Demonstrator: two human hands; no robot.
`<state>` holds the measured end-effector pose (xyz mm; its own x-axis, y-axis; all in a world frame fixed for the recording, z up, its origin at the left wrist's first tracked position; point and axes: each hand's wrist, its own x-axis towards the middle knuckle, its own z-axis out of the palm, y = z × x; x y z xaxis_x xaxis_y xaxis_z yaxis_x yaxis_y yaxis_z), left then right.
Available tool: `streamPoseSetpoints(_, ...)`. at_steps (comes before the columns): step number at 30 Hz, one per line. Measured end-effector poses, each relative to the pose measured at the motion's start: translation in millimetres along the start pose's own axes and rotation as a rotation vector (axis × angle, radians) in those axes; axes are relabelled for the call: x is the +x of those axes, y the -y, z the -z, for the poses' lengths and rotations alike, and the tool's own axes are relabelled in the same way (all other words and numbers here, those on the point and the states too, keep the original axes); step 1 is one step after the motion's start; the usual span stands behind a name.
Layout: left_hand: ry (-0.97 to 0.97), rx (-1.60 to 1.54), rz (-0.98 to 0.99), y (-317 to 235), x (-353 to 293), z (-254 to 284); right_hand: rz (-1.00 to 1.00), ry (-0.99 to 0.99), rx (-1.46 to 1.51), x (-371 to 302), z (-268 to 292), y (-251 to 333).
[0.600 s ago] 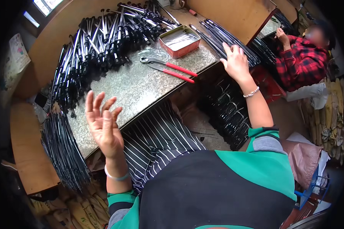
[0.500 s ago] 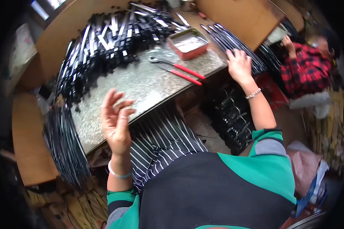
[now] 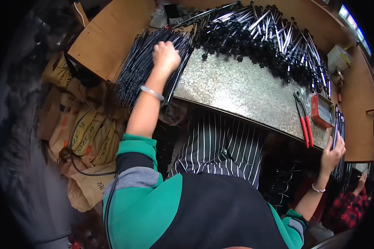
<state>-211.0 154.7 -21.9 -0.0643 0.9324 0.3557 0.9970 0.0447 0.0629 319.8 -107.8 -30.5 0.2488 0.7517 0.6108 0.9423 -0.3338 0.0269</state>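
Observation:
My left hand (image 3: 166, 57) is on a dense pile of thin black rods (image 3: 139, 62) at the table's left end. Its fingers curl downward, and whatever they pinch is hidden beneath them. Out at the right end, my right hand (image 3: 333, 152) lies against a smaller bundle of dark rods (image 3: 340, 124), thumb apart and fingers stretched along them. Between the hands, at the back, lies a large heap of shiny metal rods with black end fittings (image 3: 257, 35). Red-handled pliers (image 3: 304, 120) rest near the right front edge, beside a red open box (image 3: 322, 111).
The speckled tabletop (image 3: 232, 83) has brown boards at its left (image 3: 108, 37) and right (image 3: 359, 120). Brown printed sacks (image 3: 85, 133) lie on the floor at left, near a dark cable (image 3: 72, 153). A person in a red-and-black checked shirt (image 3: 347, 209) is at the lower right.
The view has swung toward the left. My left hand has gone from above the front edge to the left rod pile, its loosely spread fingers now curled. My right hand stays at the right bundle.

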Motion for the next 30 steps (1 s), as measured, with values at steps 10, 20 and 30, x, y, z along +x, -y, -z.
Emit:
streamPoseSetpoints(10, 0.344, 0.008, 0.327, 11, 54, -22, 0.06, 0.137, 0.24, -17, -34, 87)
streamPoseSetpoints(20, -0.027, 0.052, 0.071, 33, 40, -28, -0.033, 0.233, 0.134, -20, -34, 49)
streamPoseSetpoints(30, -0.206, -0.336, -0.019, 22, 11, 28, 0.139, 0.069, 0.504, 0, -13, 144)
